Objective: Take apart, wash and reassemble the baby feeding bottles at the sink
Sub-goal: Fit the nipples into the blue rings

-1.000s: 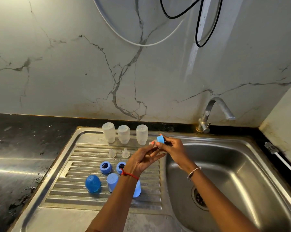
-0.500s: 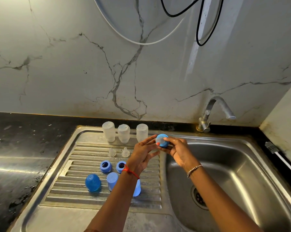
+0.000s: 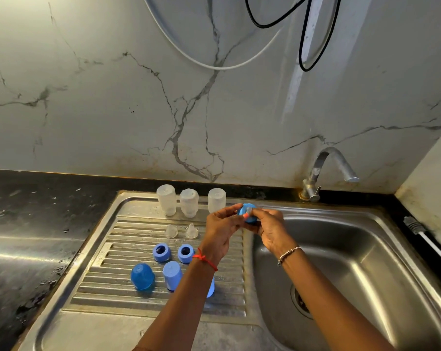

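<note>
Head view: your left hand (image 3: 220, 230) and right hand (image 3: 270, 228) both pinch one blue bottle ring (image 3: 242, 210) above the sink basin (image 3: 366, 225), at its left rim.

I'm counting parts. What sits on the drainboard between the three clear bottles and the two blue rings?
Two clear teats stand there side by side on the ribbed drainboard, in the head view.

no readable text, labels or numbers anywhere
</note>
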